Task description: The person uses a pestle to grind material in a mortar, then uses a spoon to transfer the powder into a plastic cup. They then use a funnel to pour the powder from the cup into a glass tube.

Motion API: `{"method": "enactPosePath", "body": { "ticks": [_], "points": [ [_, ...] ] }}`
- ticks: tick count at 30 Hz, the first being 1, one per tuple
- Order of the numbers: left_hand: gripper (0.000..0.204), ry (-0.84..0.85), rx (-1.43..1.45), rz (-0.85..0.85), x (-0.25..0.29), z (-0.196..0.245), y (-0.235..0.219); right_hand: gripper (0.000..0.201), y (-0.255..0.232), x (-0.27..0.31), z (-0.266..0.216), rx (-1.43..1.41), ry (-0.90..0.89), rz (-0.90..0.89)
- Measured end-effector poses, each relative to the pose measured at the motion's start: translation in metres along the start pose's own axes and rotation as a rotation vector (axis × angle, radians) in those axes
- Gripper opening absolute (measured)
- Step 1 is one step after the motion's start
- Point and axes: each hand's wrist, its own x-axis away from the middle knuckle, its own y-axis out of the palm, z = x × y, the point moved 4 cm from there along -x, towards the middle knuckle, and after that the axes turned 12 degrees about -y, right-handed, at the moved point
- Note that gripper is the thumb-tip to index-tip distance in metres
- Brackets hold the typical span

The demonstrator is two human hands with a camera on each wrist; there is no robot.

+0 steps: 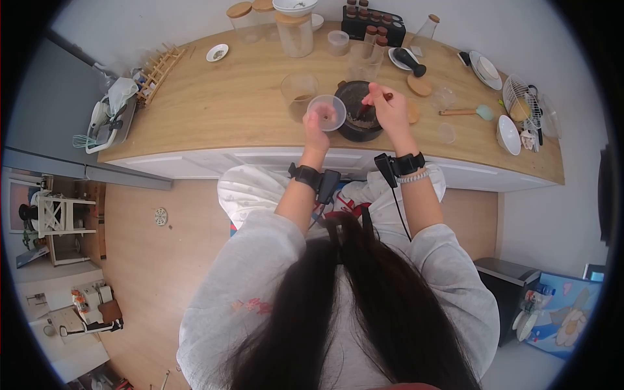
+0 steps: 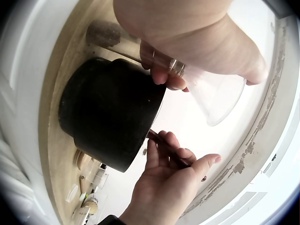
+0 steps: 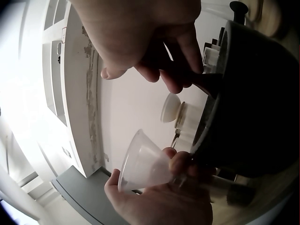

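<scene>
My left hand (image 1: pixel 316 135) grips the narrow neck of a clear funnel (image 1: pixel 329 112), its wide mouth facing up, left of a black pot (image 1: pixel 361 133). In the left wrist view, a clear vessel with brown contents (image 2: pixel 105 35) lies in line below the funnel (image 2: pixel 218 96); whether they join is hidden by the fingers. My right hand (image 1: pixel 392 116) pinches the handle of a dark brown utensil (image 2: pixel 171 152), whose lower end goes inside the pot (image 3: pixel 262 103). Dark matter shows in the pot; the utensil's tip cannot be made out.
Behind the hands stand lidded glass jars (image 1: pixel 296 42), a black spice rack (image 1: pixel 374 29) and a clear glass container (image 1: pixel 361 62). Right of the pot are a wooden lid (image 1: pixel 419 85), a spatula (image 1: pixel 484 112) and a white bowl (image 1: pixel 508 135). The counter edge runs just below the pot.
</scene>
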Motion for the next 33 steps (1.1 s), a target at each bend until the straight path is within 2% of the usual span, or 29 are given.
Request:
{"method": "enactPosePath", "body": {
  "ticks": [2, 11, 14, 23, 29, 33],
  "points": [
    [0.053, 0.003, 0.005, 0.002, 0.0, 0.001, 0.001, 0.045, -0.001, 0.0, 0.0, 0.023, 0.028, -0.027],
    [0.054, -0.006, -0.002, 0.0, 0.0, 0.001, 0.0, 0.049, 0.0, -0.001, 0.0, 0.05, 0.052, -0.027],
    [0.054, -0.011, 0.013, -0.015, 0.0, 0.002, 0.001, 0.052, 0.001, -0.001, -0.001, 0.044, 0.016, 0.016],
    [0.054, 0.015, 0.001, -0.017, 0.0, -0.001, 0.0, 0.052, 0.001, -0.003, 0.0, 0.076, 0.013, -0.001],
    [0.051, -0.014, 0.076, -0.009, 0.0, -0.003, -0.001, 0.053, -0.01, -0.001, 0.01, -0.04, 0.045, 0.145],
    [0.05, 0.027, 0.004, -0.009, -0.001, -0.004, -0.004, 0.053, -0.012, -0.002, 0.004, -0.002, 0.03, 0.121]
  ]
}}
